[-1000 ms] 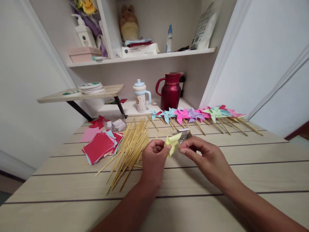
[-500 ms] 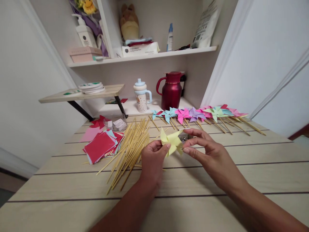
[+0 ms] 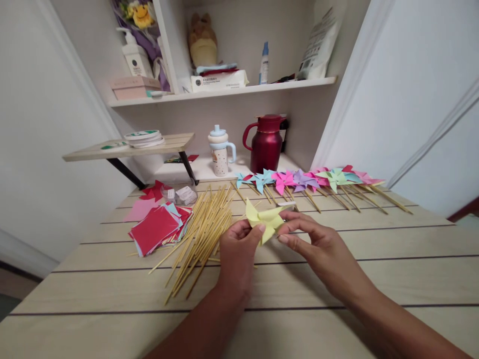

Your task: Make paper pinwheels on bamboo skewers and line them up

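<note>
A pale yellow paper pinwheel (image 3: pixel 266 219) with folded, pointed blades is held up just above the table. My left hand (image 3: pixel 241 244) grips its lower left side, thumb pressed on the front near the middle. From the right, my right hand (image 3: pixel 314 239) pinches at the right-hand blades with thumb and forefinger; whether a tiny part sits between those fingertips I cannot make out. Behind the right fingers, a small box (image 3: pixel 288 205) is partly hidden. Thin wooden sticks (image 3: pixel 204 234) lie in a loose heap left of my left hand.
Finished pinwheels on sticks (image 3: pixel 299 180) line the back right of the table. Stacked coloured paper squares (image 3: pixel 155 229) and a clear packet (image 3: pixel 183 193) lie at the left. A small raised stand (image 3: pixel 172 143), a cup (image 3: pixel 220 154) and a red jug (image 3: pixel 266 144) stand behind.
My right hand has moved slightly left and closer to the pinwheel's middle, and the pinwheel has tilted a little. More of the small box behind shows. The view has shifted slightly.
</note>
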`<state>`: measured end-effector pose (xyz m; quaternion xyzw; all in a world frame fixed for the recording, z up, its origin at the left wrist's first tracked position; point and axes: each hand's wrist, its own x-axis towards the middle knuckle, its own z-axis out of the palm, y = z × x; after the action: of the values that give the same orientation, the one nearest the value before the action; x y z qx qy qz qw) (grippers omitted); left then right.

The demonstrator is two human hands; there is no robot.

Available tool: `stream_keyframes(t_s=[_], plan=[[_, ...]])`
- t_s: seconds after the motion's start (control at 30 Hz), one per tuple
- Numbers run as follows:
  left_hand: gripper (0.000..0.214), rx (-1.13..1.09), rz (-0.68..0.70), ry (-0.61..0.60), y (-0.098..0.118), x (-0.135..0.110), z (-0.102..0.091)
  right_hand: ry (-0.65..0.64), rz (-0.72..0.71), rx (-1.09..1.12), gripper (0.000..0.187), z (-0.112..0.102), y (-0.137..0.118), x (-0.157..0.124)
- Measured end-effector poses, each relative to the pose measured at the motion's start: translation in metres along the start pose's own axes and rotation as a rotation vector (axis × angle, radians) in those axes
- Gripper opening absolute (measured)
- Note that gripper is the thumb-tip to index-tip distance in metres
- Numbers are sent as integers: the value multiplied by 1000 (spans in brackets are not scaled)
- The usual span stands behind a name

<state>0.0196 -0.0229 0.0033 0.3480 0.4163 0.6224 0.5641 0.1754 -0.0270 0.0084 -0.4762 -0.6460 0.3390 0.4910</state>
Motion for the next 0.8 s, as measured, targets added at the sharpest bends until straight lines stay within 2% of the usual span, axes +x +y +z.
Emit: stream_keyframes(t_s=[0.37,0.8], plan=[[18,-2,41,-23,2,-9,7,-10,-127,-16,11,1,-5,-1],[17,31,69,-17,1,-12,8,19,-160,-92,13,1,-10,-5]])
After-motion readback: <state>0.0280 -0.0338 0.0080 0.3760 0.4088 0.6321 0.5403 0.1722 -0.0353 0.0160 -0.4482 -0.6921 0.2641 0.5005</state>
